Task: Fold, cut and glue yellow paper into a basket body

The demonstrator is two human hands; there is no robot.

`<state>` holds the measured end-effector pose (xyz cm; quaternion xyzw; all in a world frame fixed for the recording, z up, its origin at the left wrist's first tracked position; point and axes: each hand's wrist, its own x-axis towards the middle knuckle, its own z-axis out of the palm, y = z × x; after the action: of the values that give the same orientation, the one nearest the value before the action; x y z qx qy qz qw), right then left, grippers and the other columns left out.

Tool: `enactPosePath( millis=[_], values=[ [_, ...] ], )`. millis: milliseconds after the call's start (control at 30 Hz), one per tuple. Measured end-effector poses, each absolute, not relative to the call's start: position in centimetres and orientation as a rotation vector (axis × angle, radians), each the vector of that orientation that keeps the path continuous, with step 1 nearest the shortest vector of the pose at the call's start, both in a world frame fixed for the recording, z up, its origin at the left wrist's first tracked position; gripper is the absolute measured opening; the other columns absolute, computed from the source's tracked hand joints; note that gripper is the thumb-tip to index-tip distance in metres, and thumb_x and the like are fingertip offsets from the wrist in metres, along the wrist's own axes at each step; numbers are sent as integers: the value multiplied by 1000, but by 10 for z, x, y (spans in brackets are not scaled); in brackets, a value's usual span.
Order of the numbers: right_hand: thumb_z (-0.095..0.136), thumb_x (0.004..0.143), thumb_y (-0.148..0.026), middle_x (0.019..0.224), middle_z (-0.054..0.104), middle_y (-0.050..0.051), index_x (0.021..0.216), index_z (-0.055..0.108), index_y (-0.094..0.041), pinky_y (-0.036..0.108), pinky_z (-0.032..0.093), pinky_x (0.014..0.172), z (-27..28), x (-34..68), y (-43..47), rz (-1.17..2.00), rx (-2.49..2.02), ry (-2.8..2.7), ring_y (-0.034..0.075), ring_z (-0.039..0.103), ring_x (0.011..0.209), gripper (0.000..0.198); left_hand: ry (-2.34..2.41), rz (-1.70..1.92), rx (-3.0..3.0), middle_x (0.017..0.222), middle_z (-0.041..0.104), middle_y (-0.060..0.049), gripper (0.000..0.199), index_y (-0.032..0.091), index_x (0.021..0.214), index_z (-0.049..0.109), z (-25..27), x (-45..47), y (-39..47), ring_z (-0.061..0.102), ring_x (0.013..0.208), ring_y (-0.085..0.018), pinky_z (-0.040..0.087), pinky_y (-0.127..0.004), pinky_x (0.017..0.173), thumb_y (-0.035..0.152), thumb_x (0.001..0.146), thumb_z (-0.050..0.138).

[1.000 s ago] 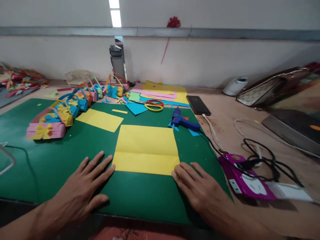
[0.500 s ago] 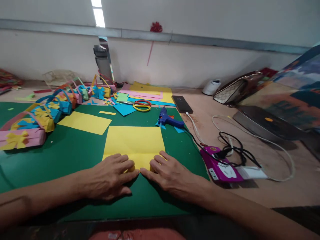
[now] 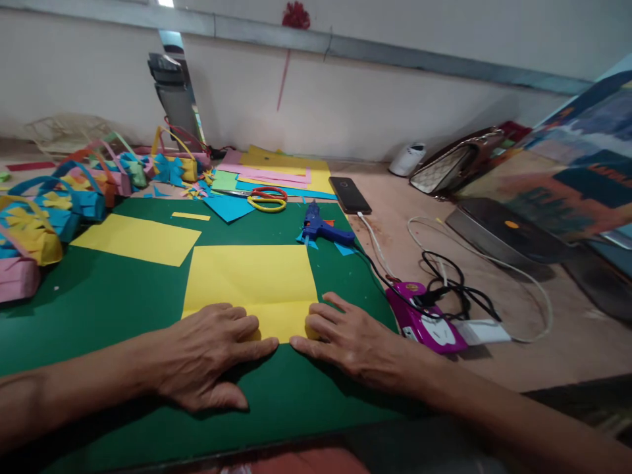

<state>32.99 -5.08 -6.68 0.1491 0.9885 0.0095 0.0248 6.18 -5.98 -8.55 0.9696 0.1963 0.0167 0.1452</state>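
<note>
A creased sheet of yellow paper [image 3: 251, 270] lies on the green mat [image 3: 123, 355] before me, a crease running across its lower part. My left hand [image 3: 212, 349] presses on its near left part, fingers bent together, index finger along the near edge, thumb apart on the mat. On the near right corner, my right hand [image 3: 350, 342] holds the paper down with curled fingers; its thumb is hidden. The two index fingertips almost meet at the edge. Another yellow paper sheet [image 3: 138, 240] rests flat to the left.
Beyond the paper lie a blue glue gun [image 3: 323, 227], scissors [image 3: 269, 199] and coloured paper sheets [image 3: 281, 168]. Small paper baskets [image 3: 79, 197] line the left. A phone [image 3: 349, 195], a purple power strip [image 3: 424, 316] with tangled cords and a grey case [image 3: 503, 237] are at right.
The view has tilted down and turned a little right. My hands have slid slightly apart along the near edge, and the paper's near strip lies flatter.
</note>
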Motion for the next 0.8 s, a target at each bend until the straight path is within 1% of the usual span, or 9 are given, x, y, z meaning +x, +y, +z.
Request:
enactPosePath(
  millis=[133,333,433,567,667,800],
  values=[
    [41,91,-15,93,57,8,119,55,-19,46,33,90,-69,349,-59,62,595,3087,22,47,92,32,509,-5,2804,86,56,-5,64,23,133,39,-80,72,-53,54,65,-19,34,-31,54,67,87,35],
    [35,91,-13,95,57,9,120,55,-20,49,35,88,-76,373,-65,101,705,3108,23,48,95,36,527,-107,2848,83,60,-6,71,24,139,32,-75,87,-52,60,61,-22,26,-31,45,69,85,36],
    [34,90,-11,94,57,8,117,56,-20,49,36,87,-76,379,-67,146,738,3118,23,49,95,36,578,-138,2899,77,61,-6,74,23,141,32,-74,93,-53,59,53,-21,21,-31,43,71,84,33],
    [31,90,-8,92,58,10,112,59,-16,47,38,85,-73,373,-72,158,856,3156,23,49,93,37,582,-166,2943,73,61,-6,76,23,142,31,-75,97,-52,56,46,-20,17,-31,42,73,85,28],
    [30,89,-5,90,58,9,111,59,-15,42,39,83,-73,358,-73,69,881,3211,21,49,88,38,560,-167,2950,73,61,-6,73,24,141,31,-77,97,-51,56,48,-20,17,-30,42,72,86,27],
    [34,92,-13,87,58,9,109,59,-13,40,39,80,-75,341,-71,-23,730,3187,20,48,82,31,550,-154,2926,79,60,-5,68,24,138,34,-80,91,-52,57,56,-22,19,-31,43,69,87,30]
  ],
)
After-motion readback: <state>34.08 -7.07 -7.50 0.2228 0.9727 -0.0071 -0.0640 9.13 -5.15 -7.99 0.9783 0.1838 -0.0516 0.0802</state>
